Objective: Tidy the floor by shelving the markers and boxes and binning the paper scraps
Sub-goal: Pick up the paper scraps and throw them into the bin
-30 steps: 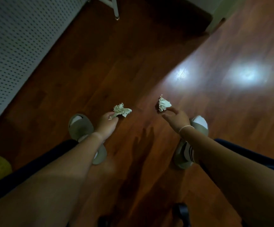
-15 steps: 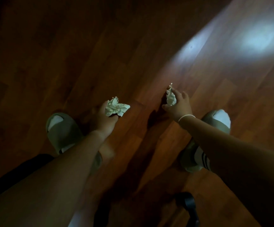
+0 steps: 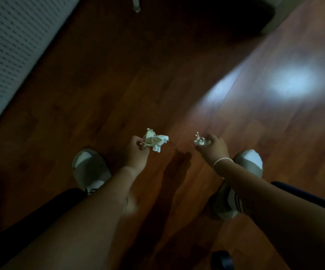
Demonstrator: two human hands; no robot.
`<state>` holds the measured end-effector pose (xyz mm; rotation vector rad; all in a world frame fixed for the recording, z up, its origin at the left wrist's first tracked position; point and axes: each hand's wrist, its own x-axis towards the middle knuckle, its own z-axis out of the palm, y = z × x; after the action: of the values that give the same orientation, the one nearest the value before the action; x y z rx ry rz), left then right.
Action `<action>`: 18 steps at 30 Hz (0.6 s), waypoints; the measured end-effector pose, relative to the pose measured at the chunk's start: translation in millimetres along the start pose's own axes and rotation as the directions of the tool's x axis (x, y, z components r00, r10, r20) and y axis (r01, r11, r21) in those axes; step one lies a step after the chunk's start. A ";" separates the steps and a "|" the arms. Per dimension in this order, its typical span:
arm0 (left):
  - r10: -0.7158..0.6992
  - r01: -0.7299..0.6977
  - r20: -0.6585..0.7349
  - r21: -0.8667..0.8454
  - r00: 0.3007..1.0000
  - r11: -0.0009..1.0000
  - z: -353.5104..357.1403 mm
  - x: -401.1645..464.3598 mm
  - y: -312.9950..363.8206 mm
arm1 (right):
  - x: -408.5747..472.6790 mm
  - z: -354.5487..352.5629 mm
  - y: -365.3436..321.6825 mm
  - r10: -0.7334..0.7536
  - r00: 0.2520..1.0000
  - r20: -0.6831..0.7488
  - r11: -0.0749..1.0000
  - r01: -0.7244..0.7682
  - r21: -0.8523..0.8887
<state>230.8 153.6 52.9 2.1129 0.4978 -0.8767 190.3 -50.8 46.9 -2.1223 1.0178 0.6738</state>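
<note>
My left hand (image 3: 136, 152) is closed on a crumpled white paper scrap (image 3: 154, 141) that sticks out past the fingers. A smaller crumpled paper scrap (image 3: 201, 140) is pinched in my right hand (image 3: 214, 150), which wears a thin white band at the wrist. Both hands are held out over the dark wooden floor (image 3: 138, 84), between my two feet in grey slippers. No markers, boxes or bin are in view.
A white perforated panel (image 3: 11, 45) runs along the upper left. A white furniture leg (image 3: 136, 4) stands at the top. A dark shadowed patch and a pale furniture base (image 3: 286, 8) sit at the top right. A small dark object (image 3: 222, 260) lies near the bottom edge.
The view has tilted up, so the perforated panel and furniture leg are in sight again. Both hands still hold their scraps and have kept about the same spacing.
</note>
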 end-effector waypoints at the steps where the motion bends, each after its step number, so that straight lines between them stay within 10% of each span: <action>1: 0.033 -0.033 -0.017 -0.032 0.999 0.999 -17.6 -11.5 13.2 | -13.7 -12.6 -13.1 -0.022 1.000 -0.021 1.000 0.023 0.020; 18: 0.310 -0.439 -0.583 -0.089 0.751 0.894 -291.1 -275.4 41.0 | -331.2 -81.9 -209.0 -0.630 0.749 -0.207 0.692 0.662 0.289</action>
<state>188.9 340.4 407.3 2.1315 0.4063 0.0506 187.6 136.9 400.2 -2.0045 0.3189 0.0304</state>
